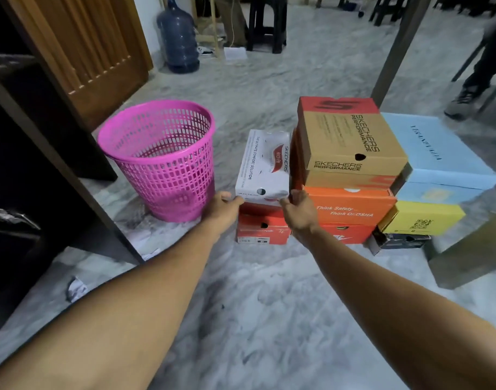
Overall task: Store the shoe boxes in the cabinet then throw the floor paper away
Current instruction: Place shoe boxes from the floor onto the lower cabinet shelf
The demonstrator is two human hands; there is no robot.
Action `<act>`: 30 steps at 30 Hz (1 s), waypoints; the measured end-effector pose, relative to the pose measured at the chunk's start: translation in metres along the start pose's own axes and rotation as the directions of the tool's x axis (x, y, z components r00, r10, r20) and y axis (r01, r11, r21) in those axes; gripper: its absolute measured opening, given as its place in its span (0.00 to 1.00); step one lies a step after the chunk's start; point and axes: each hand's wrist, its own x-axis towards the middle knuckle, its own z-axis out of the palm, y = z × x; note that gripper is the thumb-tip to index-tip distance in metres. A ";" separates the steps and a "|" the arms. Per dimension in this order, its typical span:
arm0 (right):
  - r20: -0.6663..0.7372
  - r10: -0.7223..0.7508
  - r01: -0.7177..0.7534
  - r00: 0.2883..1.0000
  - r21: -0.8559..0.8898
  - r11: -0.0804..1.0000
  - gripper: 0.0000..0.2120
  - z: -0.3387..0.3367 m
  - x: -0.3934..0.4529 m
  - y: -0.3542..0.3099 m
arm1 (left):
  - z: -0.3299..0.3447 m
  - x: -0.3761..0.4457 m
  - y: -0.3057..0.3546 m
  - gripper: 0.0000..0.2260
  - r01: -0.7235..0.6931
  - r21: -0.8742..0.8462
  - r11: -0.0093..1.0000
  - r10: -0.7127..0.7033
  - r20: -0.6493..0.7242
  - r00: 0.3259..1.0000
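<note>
While both arms reach out, left hand [222,205] and right hand [298,205] grip the white shoe box [265,164] with curled fingers, pink bin [162,153] just beside, crumpled paper [76,288] on floor.

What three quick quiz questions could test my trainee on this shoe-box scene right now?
1. True or false: both hands grip the white Skechers box.
2. What does that box rest on? A) the bare floor B) a red-orange box C) the pink basket
3. Which side of the white box is the pink basket on, as the person sees it?

Key:
1. True: the left hand and the right hand hold its near corners.
2. B
3. Left; crumpled paper still lies on the floor.
</note>
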 end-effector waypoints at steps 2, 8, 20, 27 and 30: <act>0.008 0.024 -0.024 1.000 0.031 0.999 0.22 0.008 0.019 -0.002 | 0.010 0.027 0.002 0.26 -0.026 0.029 0.999 0.024 0.069 0.997; 0.024 0.061 -0.063 0.998 0.049 0.997 0.30 0.028 0.054 0.003 | 0.036 0.067 -0.001 0.40 -0.044 -0.010 0.999 0.045 0.163 0.986; 0.006 0.187 -0.183 0.982 0.234 0.955 0.41 0.026 -0.001 0.066 | 0.001 0.032 -0.046 0.49 0.107 0.068 0.992 -0.118 0.188 0.975; 0.352 0.105 -0.315 0.930 0.616 0.722 0.31 0.029 -0.024 0.089 | 0.021 -0.011 -0.094 0.35 0.202 -0.261 0.944 -0.114 0.316 0.942; 0.389 0.119 -0.355 0.913 0.618 0.702 0.34 0.023 -0.044 0.098 | 0.024 -0.031 -0.105 0.36 0.215 -0.351 0.911 -0.084 0.353 0.932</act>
